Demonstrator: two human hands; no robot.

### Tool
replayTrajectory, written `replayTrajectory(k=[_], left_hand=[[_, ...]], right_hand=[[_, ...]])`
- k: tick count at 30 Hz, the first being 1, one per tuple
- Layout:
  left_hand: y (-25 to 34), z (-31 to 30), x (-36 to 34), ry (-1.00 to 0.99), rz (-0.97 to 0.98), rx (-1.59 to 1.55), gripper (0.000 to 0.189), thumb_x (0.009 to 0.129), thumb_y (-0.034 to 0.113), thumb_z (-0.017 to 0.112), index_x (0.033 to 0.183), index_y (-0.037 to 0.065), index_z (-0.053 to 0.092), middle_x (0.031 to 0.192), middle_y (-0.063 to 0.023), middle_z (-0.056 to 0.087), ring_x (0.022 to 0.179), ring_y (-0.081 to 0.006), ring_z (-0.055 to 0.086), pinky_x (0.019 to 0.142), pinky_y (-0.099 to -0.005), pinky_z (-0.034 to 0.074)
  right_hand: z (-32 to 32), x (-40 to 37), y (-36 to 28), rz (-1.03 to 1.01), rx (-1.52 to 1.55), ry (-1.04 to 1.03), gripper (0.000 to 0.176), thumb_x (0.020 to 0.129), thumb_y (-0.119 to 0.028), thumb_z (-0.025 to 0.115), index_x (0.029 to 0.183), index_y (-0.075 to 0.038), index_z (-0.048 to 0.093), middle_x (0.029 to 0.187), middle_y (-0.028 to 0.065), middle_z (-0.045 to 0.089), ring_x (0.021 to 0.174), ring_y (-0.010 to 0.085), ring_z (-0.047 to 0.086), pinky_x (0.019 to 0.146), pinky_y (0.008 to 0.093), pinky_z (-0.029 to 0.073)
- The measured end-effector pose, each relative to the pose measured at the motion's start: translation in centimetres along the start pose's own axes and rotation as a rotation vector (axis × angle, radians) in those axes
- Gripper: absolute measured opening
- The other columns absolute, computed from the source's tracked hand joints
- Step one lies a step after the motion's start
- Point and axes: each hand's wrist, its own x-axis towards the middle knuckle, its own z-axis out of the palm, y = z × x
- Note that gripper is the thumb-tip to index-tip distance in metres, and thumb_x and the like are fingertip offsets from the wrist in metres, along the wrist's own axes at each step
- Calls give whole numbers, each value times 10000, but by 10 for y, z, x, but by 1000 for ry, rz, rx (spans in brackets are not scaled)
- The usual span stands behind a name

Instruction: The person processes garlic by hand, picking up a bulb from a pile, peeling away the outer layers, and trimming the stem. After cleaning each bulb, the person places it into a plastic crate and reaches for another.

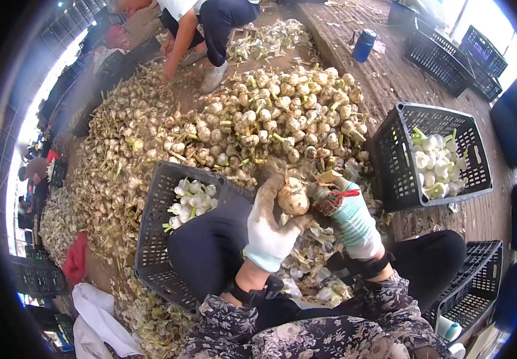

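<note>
My left hand, in a white and pale green glove with dirty fingers, is closed round a soil-stained garlic bulb. Close to the bulb's right side is my right hand, gloved, with pale green wrapping and red string; its fingers are curled, and what they hold is too hidden to name. A large heap of unpeeled garlic lies in front of both hands. Clean white bulbs lie in a black crate by my left knee. Loose skins lie below my hands.
A second black crate with white bulbs stands at the right. Another crate is beside my right knee. Across the heap, a person bends with a hand at the garlic. A blue flask and more crates stand behind.
</note>
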Motion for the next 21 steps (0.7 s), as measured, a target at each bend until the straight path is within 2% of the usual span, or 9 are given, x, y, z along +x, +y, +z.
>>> replayTrajectory(k=[5,6,9,11,13,15,18,20,21], left_hand=[[10,-3,2,-163,232,333,781,639,3,769,1287,-64,338,1214,-142,484,1076,-226,515,911,-333,439],[13,-2,3,-167,231,333,781,639,3,769,1287,-64,338,1214,-142,484,1076,-226,515,911,-333,439],[20,2,2,-77,256,297,517,733,98,697,1176,-40,469,1112,-146,542,980,-208,557,844,-306,453],[24,3,0,8,-272,-389,398,843,168,599,1153,-52,481,1042,-119,575,925,-173,571,831,-289,450],[1,-1,4,-35,-368,-733,333,932,269,452,1053,-30,534,835,-32,565,727,-86,511,685,-224,415],[-16,7,-2,81,-539,-627,339,950,304,405,982,-2,549,772,-3,533,668,-70,467,619,-210,376],[-6,7,4,45,-591,-763,331,955,322,385,927,35,546,728,18,503,664,-70,469,613,-211,373],[14,9,6,43,-665,-572,253,940,291,432,915,60,533,701,12,500,654,-83,487,600,-219,397],[-52,-2,-1,-208,0,74,238,886,214,542,1047,40,527,777,-14,547,694,-100,537,629,-227,455]], right_hand=[[-23,8,18,-265,-228,-41,259,745,-175,697,922,-15,598,711,-16,575,615,65,542,546,209,445],[-18,0,-1,-85,-99,-64,252,713,-113,692,925,-7,604,740,-3,593,647,75,553,579,213,455],[-15,6,14,-253,-175,-107,241,710,-70,663,933,-1,604,773,12,608,682,79,561,600,206,451],[-4,-1,12,-98,182,-142,235,740,16,602,975,7,593,772,1,614,668,34,516,580,193,419],[5,5,29,-290,-138,-57,230,752,47,574,976,-2,584,775,1,610,667,39,514,586,192,422],[-1,13,45,-476,-411,-13,222,770,43,568,986,-6,578,801,4,615,676,56,520,600,202,434],[-6,10,52,-198,94,-66,272,771,87,460,996,-14,574,872,36,632,732,87,541,624,225,443],[-8,7,36,-188,-60,-88,232,771,61,504,985,-3,568,912,43,626,739,96,551,637,222,445],[-16,7,35,-269,-260,-58,201,775,40,553,972,4,565,919,40,622,737,97,554,638,222,447]])
